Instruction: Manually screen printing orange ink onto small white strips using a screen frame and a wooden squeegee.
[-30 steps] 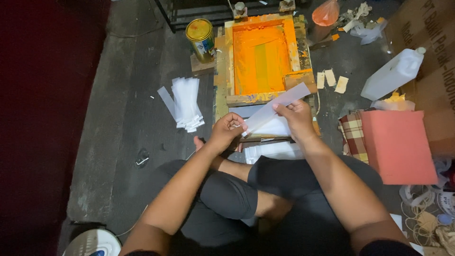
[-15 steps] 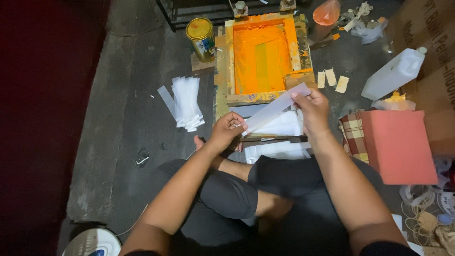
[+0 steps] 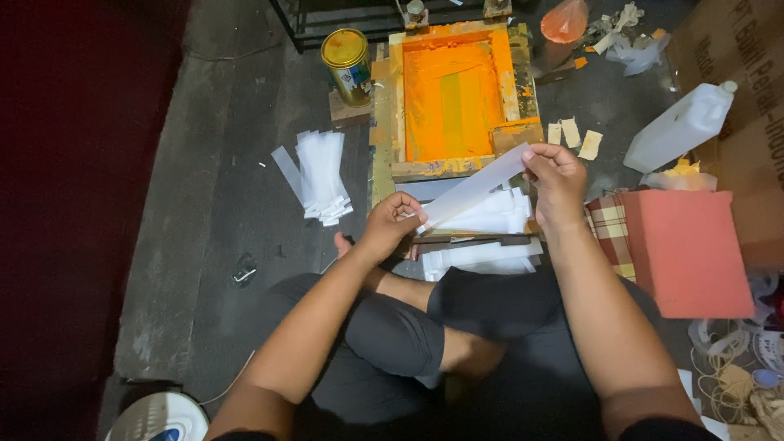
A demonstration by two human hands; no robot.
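Observation:
I sit cross-legged on a grey floor. Both hands hold one long white strip [image 3: 476, 187] slanting up to the right. My left hand [image 3: 392, 224] pinches its lower end and my right hand [image 3: 557, 175] pinches its upper end. Under the strip lies a stack of similar white strips [image 3: 490, 219] on a dark board. Just beyond stands a wooden screen-printing frame [image 3: 441, 167] whose mesh [image 3: 453, 102] is coated in orange ink.
A fanned pile of white strips [image 3: 320, 175] lies to the left. A yellow tin can [image 3: 346, 55] stands by the frame. A white plastic jug [image 3: 682, 126], a red box [image 3: 690, 249], a checked cloth [image 3: 608, 229] and cardboard sit to the right.
My right hand has lifted the strip's upper end slightly up and right, so the strip slants more steeply. My left hand has stayed in place.

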